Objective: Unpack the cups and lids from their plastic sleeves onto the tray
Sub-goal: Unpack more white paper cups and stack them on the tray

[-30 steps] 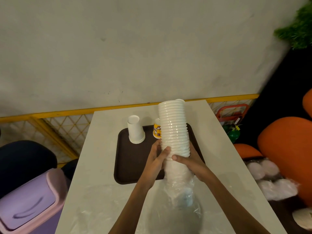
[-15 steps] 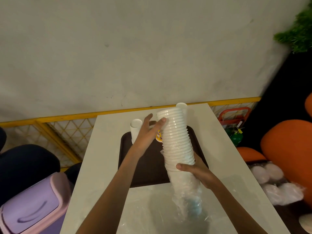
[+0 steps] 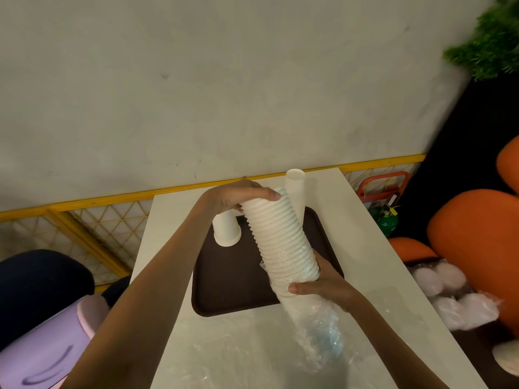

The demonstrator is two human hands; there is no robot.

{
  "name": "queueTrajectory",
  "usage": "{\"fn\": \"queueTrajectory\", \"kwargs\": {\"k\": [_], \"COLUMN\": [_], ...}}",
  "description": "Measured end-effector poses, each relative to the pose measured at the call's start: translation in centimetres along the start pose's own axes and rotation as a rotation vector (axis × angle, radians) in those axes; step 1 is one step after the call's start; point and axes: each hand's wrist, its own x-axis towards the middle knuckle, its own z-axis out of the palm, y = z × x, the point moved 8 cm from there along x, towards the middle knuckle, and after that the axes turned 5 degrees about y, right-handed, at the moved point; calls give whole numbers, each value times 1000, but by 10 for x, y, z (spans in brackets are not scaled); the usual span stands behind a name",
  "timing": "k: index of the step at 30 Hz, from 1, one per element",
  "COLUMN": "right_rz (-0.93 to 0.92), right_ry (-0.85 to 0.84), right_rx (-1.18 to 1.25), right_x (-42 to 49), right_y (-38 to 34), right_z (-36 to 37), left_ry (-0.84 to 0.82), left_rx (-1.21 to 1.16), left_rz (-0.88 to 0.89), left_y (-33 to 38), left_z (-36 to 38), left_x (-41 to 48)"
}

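Clear plastic sleeve [image 3: 317,329] bunched low round the stack's base, trailing on the table [image 3: 365,248]. Right hand [image 3: 323,287] grips the lower end of the stack of cups [image 3: 278,240], thumb across the front. Stack tilted, held over the brown tray [image 3: 233,276], mostly out of the sleeve. Left hand [image 3: 236,196] curled over the stack's top end. Behind it, upside-down cup [image 3: 226,231] on the tray, taller white cup [image 3: 296,189] further back
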Motion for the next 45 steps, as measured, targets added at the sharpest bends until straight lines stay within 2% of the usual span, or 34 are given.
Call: {"fn": "queueTrajectory", "kwargs": {"k": [9,18,27,31,35,40,45], "right_rz": [6,-18,-65,-57,-90,-90,-96], "right_ry": [-10,-11,49,74,95,116,102], "right_rx": [-4,34,48,94,189,273,290], "right_x": [0,4,18,23,30,42,54], "right_y": [0,-9,-17,-14,-20,-30,-37], "right_z": [3,3,-11,-16,-20,-23,-19], "left_ry": [-10,22,294,456,499,392,238], "left_rx": [139,136,54,-85,-257,-608,-684], "left_rz": [-16,-2,92,144,151,91,57], "left_y": [9,19,62,64,29,-30,-62], "left_z": [-3,-8,-72,-105,-105,-74,-43], "left_x": [1,4,2,-10,-14,-13,-4]}}
